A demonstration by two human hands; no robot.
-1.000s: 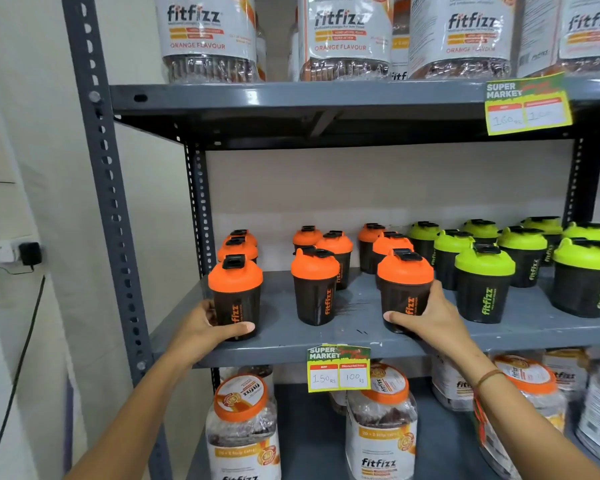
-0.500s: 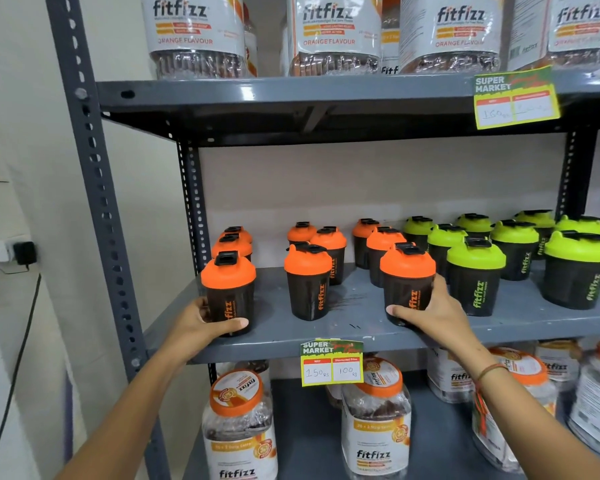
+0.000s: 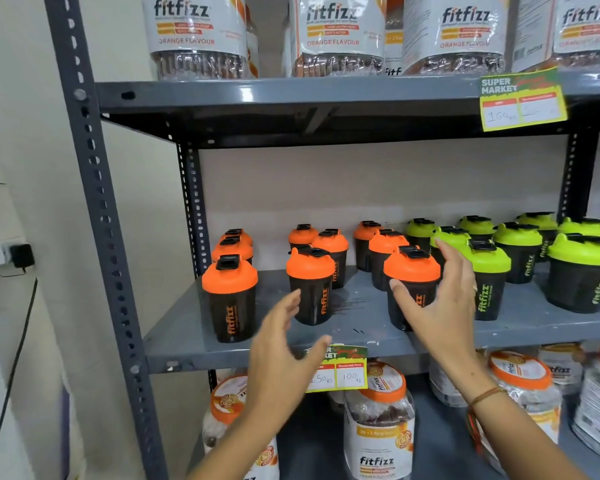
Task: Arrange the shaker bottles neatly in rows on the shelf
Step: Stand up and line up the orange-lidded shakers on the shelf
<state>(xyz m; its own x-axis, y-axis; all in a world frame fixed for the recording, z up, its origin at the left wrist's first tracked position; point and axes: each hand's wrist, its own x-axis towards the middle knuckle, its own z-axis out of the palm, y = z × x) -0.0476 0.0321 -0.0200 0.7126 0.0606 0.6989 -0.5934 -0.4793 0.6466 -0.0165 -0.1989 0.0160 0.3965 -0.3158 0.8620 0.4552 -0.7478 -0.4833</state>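
The left hand (image 3: 284, 358) and right hand (image 3: 437, 306) hover before the shelf (image 3: 361, 344) front edge, each grip released, fingers spread, holding nothing. Three orange-lidded shaker bottles (image 3: 229, 299) stand along the front edge. Behind them, more orange-lidded bottles stand in columns toward the rear edge. Green-lidded shaker bottles (image 3: 582, 275) occupy the right side.

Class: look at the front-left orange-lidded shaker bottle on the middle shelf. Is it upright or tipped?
Upright. The front-left shaker bottle stands flat on the shelf, lid on top; neither hand touches it.
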